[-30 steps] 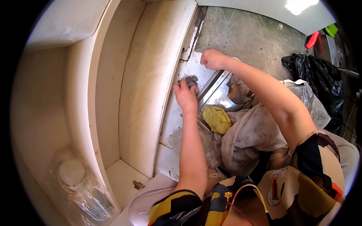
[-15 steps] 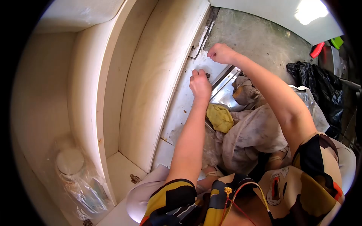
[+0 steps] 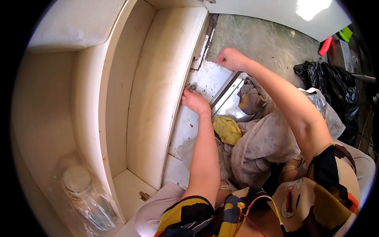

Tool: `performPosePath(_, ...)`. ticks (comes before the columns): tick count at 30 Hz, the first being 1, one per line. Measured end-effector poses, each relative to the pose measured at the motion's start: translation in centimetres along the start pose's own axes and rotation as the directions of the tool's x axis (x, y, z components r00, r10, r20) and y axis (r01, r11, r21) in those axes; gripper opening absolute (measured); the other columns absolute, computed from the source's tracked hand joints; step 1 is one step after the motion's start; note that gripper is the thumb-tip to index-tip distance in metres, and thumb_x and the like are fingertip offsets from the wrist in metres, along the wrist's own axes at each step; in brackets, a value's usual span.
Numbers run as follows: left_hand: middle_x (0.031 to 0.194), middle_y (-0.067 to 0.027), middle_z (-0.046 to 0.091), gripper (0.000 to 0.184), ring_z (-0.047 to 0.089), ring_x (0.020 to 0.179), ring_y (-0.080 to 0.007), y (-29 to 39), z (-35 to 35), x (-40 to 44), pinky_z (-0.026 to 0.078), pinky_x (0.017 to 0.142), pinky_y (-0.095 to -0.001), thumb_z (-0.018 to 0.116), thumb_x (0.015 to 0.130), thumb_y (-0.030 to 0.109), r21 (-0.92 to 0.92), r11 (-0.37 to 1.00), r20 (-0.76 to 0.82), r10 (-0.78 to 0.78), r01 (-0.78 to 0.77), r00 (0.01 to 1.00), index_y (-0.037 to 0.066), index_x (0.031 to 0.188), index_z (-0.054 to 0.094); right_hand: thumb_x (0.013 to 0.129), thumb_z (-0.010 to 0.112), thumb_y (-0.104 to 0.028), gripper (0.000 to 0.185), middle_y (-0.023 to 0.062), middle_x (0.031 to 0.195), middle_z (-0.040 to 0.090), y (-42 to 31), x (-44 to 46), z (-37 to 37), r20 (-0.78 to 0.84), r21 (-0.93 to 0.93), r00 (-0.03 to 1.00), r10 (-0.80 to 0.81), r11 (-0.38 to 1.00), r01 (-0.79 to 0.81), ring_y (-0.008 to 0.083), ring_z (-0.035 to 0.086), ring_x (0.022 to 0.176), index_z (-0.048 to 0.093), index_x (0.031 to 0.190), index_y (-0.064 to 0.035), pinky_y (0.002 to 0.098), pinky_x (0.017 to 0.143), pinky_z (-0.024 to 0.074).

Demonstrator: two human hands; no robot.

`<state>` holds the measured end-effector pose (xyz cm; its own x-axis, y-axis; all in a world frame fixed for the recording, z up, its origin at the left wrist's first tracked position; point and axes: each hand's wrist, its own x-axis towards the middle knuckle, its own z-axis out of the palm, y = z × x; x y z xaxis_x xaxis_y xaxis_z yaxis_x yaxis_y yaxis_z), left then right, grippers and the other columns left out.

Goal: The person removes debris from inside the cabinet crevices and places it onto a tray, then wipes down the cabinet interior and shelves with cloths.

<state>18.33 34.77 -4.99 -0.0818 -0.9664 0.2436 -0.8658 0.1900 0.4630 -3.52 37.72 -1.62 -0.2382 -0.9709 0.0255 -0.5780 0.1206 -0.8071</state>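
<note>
Probably light and squashy, so pinch mid-body on the grey wad near the edge of white panel along the cabinet, with left hand half-closed on it and right hand loosely fisted by the far edge, showing no contents.

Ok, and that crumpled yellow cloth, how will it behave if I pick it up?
The yellow cloth will probably be floppy, since it lies in soft, rumpled folds. It's likely light, being a small bundle, though I can't tell whether it's wet. It seems unlikely to roll, as it sits slumped beside the greyish fabric.
</note>
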Motion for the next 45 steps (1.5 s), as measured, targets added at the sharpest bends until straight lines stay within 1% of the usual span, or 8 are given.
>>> performPosePath(3,0.106,-0.0230,0.053,0.029,0.049,0.098,-0.0390,0.2,1.5,0.9,0.039,0.086,-0.0443,0.058,0.083,0.008,0.135,0.990,0.001,0.035,-0.035,0.999,0.000,0.111,0.054,0.062,0.050,-0.002,0.006,0.0231,0.063,0.049,0.4,0.4,0.7,-0.179,0.115,0.983,-0.049,0.991,0.070,0.0361,0.043,0.056,0.052,0.066,0.0019,0.0425,0.056,0.0398)
performPosePath(11,0.111,-0.0150,0.053,0.033,0.046,0.099,-0.0351,1.6,-0.1,-0.4,0.040,0.087,-0.0410,0.059,0.082,0.009,0.163,0.974,0.061,0.148,-0.157,0.987,0.008,0.115,0.057,0.065,0.053,-0.004,0.018,0.0182,0.076,0.063,0.0,0.3,0.1,-0.002,0.021,1.000,0.028,0.999,-0.028,0.0338,0.061,0.071,0.067,0.076,-0.0059,0.0389,0.065,0.0491)
performPosePath(20,0.093,-0.0102,0.056,0.021,0.052,0.081,-0.0326,2.1,-0.5,1.4,0.047,0.071,-0.0404,0.057,0.069,-0.003,0.152,0.823,0.185,0.520,-0.547,0.834,0.008,0.086,0.063,0.068,0.057,-0.006,0.024,0.0164,0.087,0.066,-1.1,-0.1,-0.7,0.074,-0.079,0.990,0.119,0.990,-0.113,0.0300,0.064,0.084,0.070,0.088,-0.0059,0.0352,0.076,0.0511)
performPosePath(27,0.086,-0.0134,0.059,0.015,0.058,0.074,-0.0354,1.1,0.1,3.2,0.049,0.068,-0.0416,0.057,0.067,0.001,0.141,0.744,0.332,0.586,-0.653,0.739,0.005,0.081,0.062,0.066,0.054,-0.008,0.012,0.0200,0.075,0.062,-1.6,0.1,-2.5,0.118,-0.186,0.992,0.052,0.982,-0.029,0.0335,0.061,0.070,0.063,0.071,-0.0019,0.0400,0.065,0.0482)
performPosePath(33,0.081,-0.0154,0.064,0.022,0.061,0.071,-0.0233,-0.6,-3.4,3.3,0.048,0.067,-0.0323,0.061,0.069,0.005,-0.344,0.918,0.370,0.323,-0.195,0.871,0.000,0.090,0.064,0.064,0.053,-0.009,0.013,0.0198,0.072,0.061,-1.6,-0.5,-2.9,0.058,-0.091,0.997,0.043,0.995,-0.037,0.0325,0.060,0.065,0.062,0.070,-0.0018,0.0400,0.063,0.0477)
performPosePath(34,0.079,-0.0126,0.064,0.021,0.060,0.067,-0.0190,-1.1,-4.4,2.5,0.047,0.065,-0.0298,0.062,0.070,0.005,-0.417,0.909,0.433,0.192,0.007,0.881,0.000,0.090,0.063,0.066,0.053,-0.009,0.014,0.0195,0.074,0.062,-1.2,-0.7,-2.8,0.089,-0.079,0.996,0.018,0.997,-0.011,0.0316,0.061,0.067,0.063,0.073,-0.0027,0.0395,0.064,0.0481)
performPosePath(39,0.074,-0.0073,0.060,0.017,0.056,0.065,-0.0150,-4.5,-5.4,-0.8,0.046,0.063,-0.0285,0.063,0.072,-0.001,-0.685,0.709,0.254,0.018,0.167,0.967,-0.001,0.089,0.059,0.070,0.054,-0.009,0.021,0.0167,0.082,0.066,-0.2,-0.3,-2.4,0.051,0.030,0.996,0.068,0.997,-0.070,0.0282,0.064,0.076,0.068,0.085,-0.0047,0.0352,0.071,0.0498)
performPosePath(45,0.082,-0.0134,0.061,0.017,0.059,0.073,-0.0266,-9.2,-8.2,-3.9,0.047,0.071,-0.0356,0.064,0.070,0.000,-0.158,0.987,0.071,0.025,-0.013,0.997,0.002,0.087,0.061,0.074,0.057,-0.009,0.026,0.0136,0.091,0.068,-2.3,0.5,-2.2,0.190,0.020,0.956,0.223,0.973,-0.231,0.0261,0.065,0.087,0.069,0.096,-0.0032,0.0311,0.080,0.0500)
